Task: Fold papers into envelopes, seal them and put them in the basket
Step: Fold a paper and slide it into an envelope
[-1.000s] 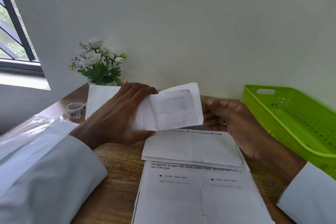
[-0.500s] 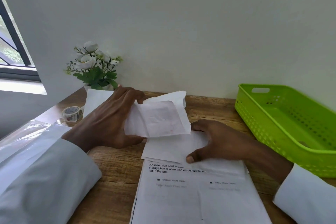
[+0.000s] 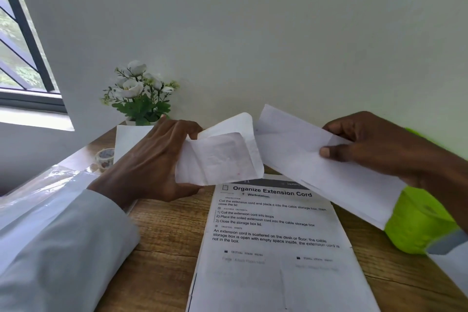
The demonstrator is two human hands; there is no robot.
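Observation:
My left hand holds a white envelope above the desk, its flap open and its mouth turned to the right. In my right hand is a folded white paper, pinched at its upper right and slanting down to the right. The paper's left end lies just beside the envelope's open end. The green basket stands at the right, mostly hidden behind the folded paper and my right arm. A stack of printed sheets lies flat on the wooden desk below both hands.
A small pot of white flowers stands at the back by the wall. A roll of tape and more white envelopes lie behind my left hand. A clear plastic sleeve rests at the desk's left edge under the window.
My right hand went down onto the folded paper on the stack, took hold of it and lifted it up to the right of the envelope. The left hand kept the envelope raised.

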